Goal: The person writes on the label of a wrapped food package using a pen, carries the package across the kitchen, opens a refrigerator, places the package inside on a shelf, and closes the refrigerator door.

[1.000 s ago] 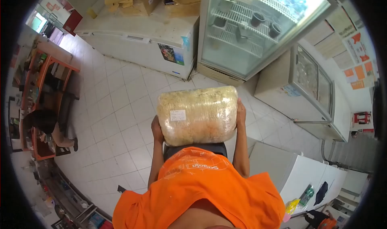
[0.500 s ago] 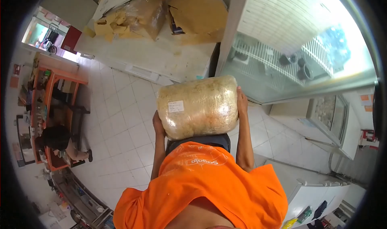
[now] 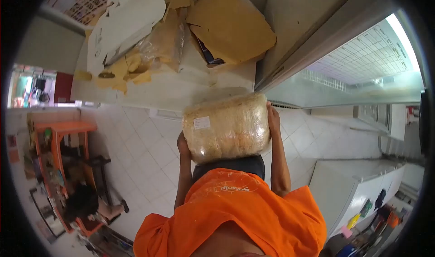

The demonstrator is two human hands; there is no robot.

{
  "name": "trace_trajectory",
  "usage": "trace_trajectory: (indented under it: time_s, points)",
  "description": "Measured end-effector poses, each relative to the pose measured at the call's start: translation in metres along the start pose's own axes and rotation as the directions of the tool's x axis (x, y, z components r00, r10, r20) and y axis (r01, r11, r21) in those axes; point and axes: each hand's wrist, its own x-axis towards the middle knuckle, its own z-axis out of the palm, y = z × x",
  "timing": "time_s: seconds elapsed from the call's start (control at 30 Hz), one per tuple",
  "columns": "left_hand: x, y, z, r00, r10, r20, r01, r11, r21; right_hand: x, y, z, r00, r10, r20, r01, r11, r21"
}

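Note:
A large bundle (image 3: 226,129) wrapped in clear film, pale brown inside, is held in front of my waist. A small white label (image 3: 202,123) sits on its upper left. My left hand (image 3: 182,144) presses against the bundle's left side, its fingers partly hidden behind the edge. On the right side, my right hand (image 3: 273,117) grips the bundle with the fingers along its edge. The far side of the bundle is close to the front edge of a white chest freezer (image 3: 190,87).
Torn cardboard (image 3: 233,28) and plastic wrap (image 3: 163,44) lie on the freezer. An upright glass-door fridge (image 3: 326,82) stands at the right. Another person (image 3: 86,202) is beside orange shelving (image 3: 72,126) at the left. A white cabinet (image 3: 337,184) is at lower right.
The freezer and its cardboard have come much nearer, and the upright fridge has shifted right and closer. Both hands still hold the bundle at its sides.

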Motion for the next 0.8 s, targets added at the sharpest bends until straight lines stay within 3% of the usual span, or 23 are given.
trace_trajectory:
  time_s: [0.03, 0.1, 0.27, 0.33, 0.37, 0.4, 0.47, 0.57, 0.63, 0.7, 0.8]
  points:
    - [0.011, 0.009, -0.003, 1.000, -0.004, 0.026, 0.004, 1.000, 0.005, -0.004, -0.007, 0.004, 0.999, 0.048, 0.021, -0.049, 0.998, 0.033]
    - [0.032, 0.024, -0.011, 0.984, -0.130, 0.123, 0.156, 0.957, -0.243, -0.017, -0.017, 0.024, 0.997, 0.082, -0.018, -0.081, 0.996, 0.048]
    - [0.099, 0.049, -0.038, 0.961, -0.129, 0.246, 0.178, 0.966, -0.189, -0.029, -0.012, 0.059, 0.992, 0.112, -0.050, -0.112, 0.994, -0.002]
    - [0.108, 0.056, -0.040, 0.953, -0.152, 0.261, 0.202, 0.963, -0.176, -0.034, -0.019, 0.070, 0.975, 0.192, -0.110, -0.185, 0.980, 0.070]
    - [0.111, 0.061, -0.040, 0.960, -0.104, 0.262, 0.143, 0.981, -0.134, -0.037, -0.023, 0.073, 0.973, 0.201, -0.113, -0.194, 0.979, 0.068]
    - [0.113, 0.064, -0.040, 0.962, -0.056, 0.269, 0.083, 0.992, -0.092, -0.037, -0.026, 0.074, 0.981, 0.169, -0.095, -0.163, 0.984, 0.069]
    - [0.111, 0.067, -0.041, 0.956, -0.095, 0.279, 0.129, 0.986, -0.106, -0.036, -0.023, 0.074, 0.984, 0.153, -0.094, -0.147, 0.987, 0.065]
    - [0.105, 0.067, -0.039, 0.945, -0.149, 0.290, 0.205, 0.964, -0.172, -0.019, -0.008, 0.074, 0.982, 0.086, -0.168, -0.076, 0.995, 0.065]
    - [0.103, 0.065, -0.040, 0.945, -0.168, 0.281, 0.235, 0.946, -0.223, 0.001, 0.005, 0.060, 0.960, -0.019, -0.278, -0.017, 0.992, -0.128]
    - [0.105, 0.060, -0.045, 0.948, -0.063, 0.311, 0.119, 0.979, -0.164, 0.017, -0.022, 0.041, 0.805, -0.372, -0.462, 0.290, 0.926, -0.240]
    - [0.122, 0.040, -0.051, 0.955, -0.079, 0.286, 0.126, 0.981, -0.149, 0.033, -0.082, 0.027, 0.720, -0.447, -0.530, 0.512, 0.858, -0.029]
